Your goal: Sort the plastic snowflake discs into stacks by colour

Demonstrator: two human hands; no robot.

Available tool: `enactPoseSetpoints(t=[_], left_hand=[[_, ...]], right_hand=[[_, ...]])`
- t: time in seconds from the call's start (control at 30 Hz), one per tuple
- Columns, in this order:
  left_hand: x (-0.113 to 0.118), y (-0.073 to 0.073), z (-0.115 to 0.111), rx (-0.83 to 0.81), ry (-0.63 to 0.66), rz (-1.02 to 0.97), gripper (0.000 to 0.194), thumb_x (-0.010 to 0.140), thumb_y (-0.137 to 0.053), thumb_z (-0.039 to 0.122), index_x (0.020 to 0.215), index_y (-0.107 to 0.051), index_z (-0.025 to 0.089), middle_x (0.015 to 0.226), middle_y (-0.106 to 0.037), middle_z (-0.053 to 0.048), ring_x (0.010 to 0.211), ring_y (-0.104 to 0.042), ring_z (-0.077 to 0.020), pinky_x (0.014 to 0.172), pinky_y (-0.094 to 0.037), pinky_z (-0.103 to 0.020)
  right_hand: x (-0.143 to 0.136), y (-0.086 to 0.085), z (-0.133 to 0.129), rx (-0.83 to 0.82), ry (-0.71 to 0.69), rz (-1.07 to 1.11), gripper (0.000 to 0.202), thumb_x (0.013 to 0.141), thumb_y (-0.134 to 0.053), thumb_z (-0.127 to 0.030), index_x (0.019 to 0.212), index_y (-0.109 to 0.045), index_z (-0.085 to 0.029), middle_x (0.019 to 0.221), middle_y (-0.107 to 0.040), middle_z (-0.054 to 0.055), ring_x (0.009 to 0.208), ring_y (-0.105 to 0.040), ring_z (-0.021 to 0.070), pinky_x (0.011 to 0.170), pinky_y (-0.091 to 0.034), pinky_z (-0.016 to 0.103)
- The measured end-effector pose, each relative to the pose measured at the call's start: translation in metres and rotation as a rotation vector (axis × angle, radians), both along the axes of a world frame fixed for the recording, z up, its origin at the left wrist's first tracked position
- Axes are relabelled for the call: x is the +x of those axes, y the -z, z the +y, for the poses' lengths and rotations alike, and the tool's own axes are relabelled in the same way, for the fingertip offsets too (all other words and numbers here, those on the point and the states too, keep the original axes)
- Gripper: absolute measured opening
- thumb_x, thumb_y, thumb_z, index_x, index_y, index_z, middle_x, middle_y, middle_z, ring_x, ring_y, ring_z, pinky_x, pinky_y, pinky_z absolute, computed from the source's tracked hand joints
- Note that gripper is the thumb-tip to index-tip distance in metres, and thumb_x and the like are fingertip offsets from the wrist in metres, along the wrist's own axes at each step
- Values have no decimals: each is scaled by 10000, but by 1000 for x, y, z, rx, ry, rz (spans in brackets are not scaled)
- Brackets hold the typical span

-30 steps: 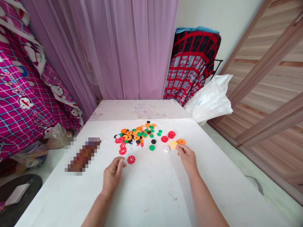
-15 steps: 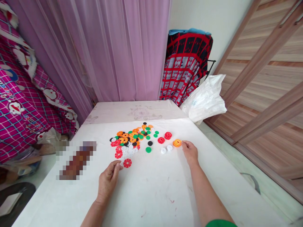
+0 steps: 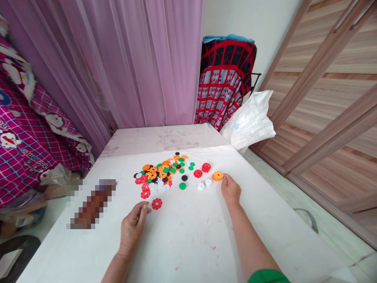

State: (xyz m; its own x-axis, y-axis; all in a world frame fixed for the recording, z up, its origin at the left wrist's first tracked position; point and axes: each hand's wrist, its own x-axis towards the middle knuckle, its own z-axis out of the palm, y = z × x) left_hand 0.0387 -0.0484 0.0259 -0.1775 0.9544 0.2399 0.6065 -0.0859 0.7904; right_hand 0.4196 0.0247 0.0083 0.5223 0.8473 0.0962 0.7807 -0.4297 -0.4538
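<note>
My right hand (image 3: 231, 189) has its thumb and fingers closed at the near right edge of a small stack of orange snowflake discs (image 3: 218, 176), which lies on the white tabletop. My left hand (image 3: 134, 223) rests loosely bent on the table, fingers a little apart, nothing visible in it. Just beyond its fingertips lies a red slotted disc (image 3: 156, 203), flat. White discs (image 3: 201, 186) and stacked red discs (image 3: 206, 167) sit left of the orange stack. A green disc (image 3: 182, 186) and a black disc (image 3: 184, 178) lie between the hands.
A mixed heap of discs (image 3: 151, 172) in orange, green, black, red and white spreads across the middle of the table (image 3: 188, 251). A blurred patch (image 3: 92, 204) covers something at left. A white plastic bag (image 3: 250, 122) stands past the right edge, near wooden doors (image 3: 318, 94).
The view has turned slightly right, shifting everything a little left. The orange stack looks flatter under my right fingers. My left hand stays beside the red disc.
</note>
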Motion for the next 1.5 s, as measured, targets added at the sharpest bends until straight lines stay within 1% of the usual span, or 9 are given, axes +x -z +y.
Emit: enactPoseSetpoints(t=[0.27, 0.37, 0.5, 0.6, 0.7, 0.8, 0.93, 1.13, 1.5], left_hand=[[0, 2, 0, -2, -1, -9, 392, 831, -464, 556, 911, -648, 219, 728, -736, -25, 722, -713, -182, 714, -560, -276], [0, 2, 1, -1, -4, -7, 386, 828, -465, 554, 907, -647, 222, 737, -736, -24, 723, -713, -183, 712, -562, -278], [-1, 1, 1, 2, -6, -8, 383, 821, -464, 559, 890, -647, 229, 709, -731, -17, 705, -713, -185, 700, -566, -278], [-1, 1, 1, 0, -3, -2, 386, 819, -462, 563, 890, -647, 232, 703, -732, -14, 707, -716, -188, 703, -569, -280], [-2, 4, 1, 1, 2, 0, 398, 820, -456, 572, 895, -647, 232, 705, -734, -16, 713, -718, -191, 695, -570, -276], [-3, 6, 2, 1, 6, 6, 409, 823, -452, 581, 901, -648, 231, 712, -736, -18, 718, -719, -190, 695, -570, -275], [-3, 5, 1, -5, 13, 13, 422, 827, -445, 591, 901, -653, 231, 721, -738, -25, 723, -720, -196, 703, -574, -287], [-3, 4, 1, -2, 7, -5, 431, 821, -459, 602, 895, -664, 231, 726, -741, -28, 721, -719, -198, 704, -578, -286], [-3, 6, 1, 8, -1, -1, 423, 825, -455, 587, 898, -661, 225, 721, -736, -30, 720, -716, -197, 691, -575, -286]], right_hand=[[-6, -3, -1, 27, 3, -49, 442, 910, -342, -303, 1240, -626, -230, 971, -719, 89, 849, -650, 220, 754, -462, 308], [-6, -2, -2, 57, -33, 30, 437, 883, -382, -298, 1261, -588, -225, 1061, -704, 68, 887, -645, 205, 795, -470, 306], [-1, -3, -2, 117, -135, 121, 569, 799, -472, -249, 1367, -459, -216, 1212, -627, 65, 884, -631, 171, 834, -474, 296], [-1, -13, 1, 61, -221, 60, 632, 777, -509, -241, 1402, -416, -234, 1323, -536, 83, 923, -624, 171, 824, -464, 284], [-4, -31, 7, -61, -317, -75, 634, 803, -536, -326, 1421, -400, -280, 1382, -471, 85, 950, -624, 198, 761, -451, 286], [-5, -51, 15, -201, -421, -213, 592, 831, -520, -393, 1410, -415, -324, 1289, -535, 78, 895, -637, 214, 722, -425, 298], [0, -63, 24, -285, -516, -295, 479, 856, -493, -351, 1334, -500, -337, 1141, -615, 67, 873, -642, 221, 707, -398, 295], [10, -60, 30, -281, -578, -247, 411, 806, -545, -247, 1213, -570, -290, 1063, -659, 41, 901, -622, 195, 720, -383, 266], [3, -61, 39, -346, -574, -296, 396, 771, -601, -256, 1166, -583, -229, 1081, -646, 85, 901, -627, 211, 754, -398, 283]])
